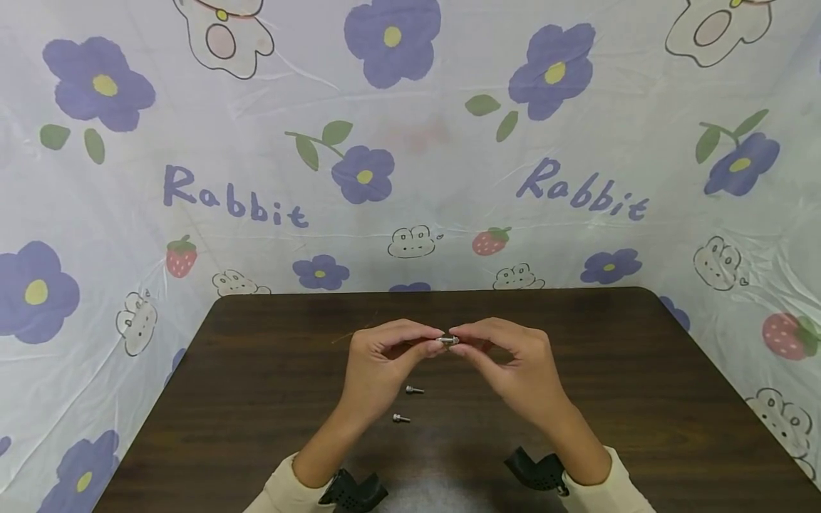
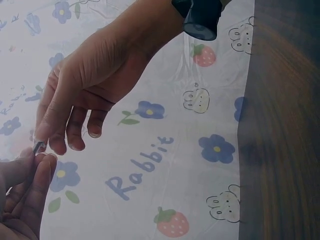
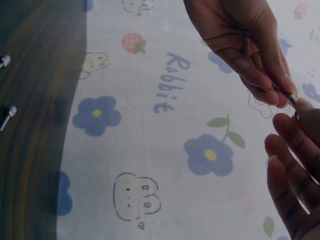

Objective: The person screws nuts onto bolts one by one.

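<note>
Both hands meet over the far part of the table. Between their fingertips lies a small silver screw [image 1: 447,341], held level and pointing sideways. My left hand [image 1: 386,356] pinches its left end with thumb and forefinger. At the other end, the thumb and forefinger of my right hand [image 1: 513,360] pinch the screw's wider end. In the right wrist view a bit of the screw [image 3: 292,98] shows between the fingertips; much of it is covered. Two similar socket-head screws, one farther [image 1: 415,390] and one nearer [image 1: 401,419], lie on the table below the hands.
The dark wooden table [image 1: 256,399] has its far edge just behind the hands. A white cloth [image 1: 436,178] printed with flowers and rabbits hangs behind it. Black camera mounts, left [image 1: 354,491] and right [image 1: 537,470], sit on the wrists.
</note>
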{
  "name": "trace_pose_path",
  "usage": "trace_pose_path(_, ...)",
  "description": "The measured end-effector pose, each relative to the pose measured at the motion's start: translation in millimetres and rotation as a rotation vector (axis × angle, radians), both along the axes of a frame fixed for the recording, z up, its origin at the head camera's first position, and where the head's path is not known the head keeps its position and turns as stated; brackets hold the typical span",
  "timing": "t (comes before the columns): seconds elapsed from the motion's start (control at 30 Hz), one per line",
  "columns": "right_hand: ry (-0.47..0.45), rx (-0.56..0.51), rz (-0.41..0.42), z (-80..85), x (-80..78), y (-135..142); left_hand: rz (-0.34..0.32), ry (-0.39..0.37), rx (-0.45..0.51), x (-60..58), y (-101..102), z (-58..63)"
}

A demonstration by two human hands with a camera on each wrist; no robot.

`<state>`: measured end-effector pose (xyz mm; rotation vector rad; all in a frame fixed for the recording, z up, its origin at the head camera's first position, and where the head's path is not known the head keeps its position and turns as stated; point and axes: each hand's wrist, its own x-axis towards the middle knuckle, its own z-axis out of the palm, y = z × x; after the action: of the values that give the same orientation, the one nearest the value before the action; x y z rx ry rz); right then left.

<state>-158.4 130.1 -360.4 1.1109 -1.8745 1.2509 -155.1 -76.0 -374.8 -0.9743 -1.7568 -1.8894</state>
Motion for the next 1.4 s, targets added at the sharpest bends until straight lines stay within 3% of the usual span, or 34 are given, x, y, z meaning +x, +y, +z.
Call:
trace_pose_path(0.27, -0.130, 0.046, -0.015, -3.0, 1.2, -0.5, 0.020, 0.016, -0.029, 0.7, 2.1, -1.1)
trace_pose_path(0.57, -0.145, 0.016, -0.043, -3.8, 1.4, 2.8, 0.016, 0.006, -0.012, 0.6, 2.5, -1.0)
trace_pose_path(1.03, 0.059, -0.018, 0.030, -1.0, -3.7, 2.4, 0.015, 0.011, -0.010, 0.3, 1.9, -0.8)
trace_pose_path(1.4, 0.058, -0.016, 0.014, -2.3, -4.3, 1.2, 0.013, 0.000, -0.013, 1.2, 1.2, -0.9)
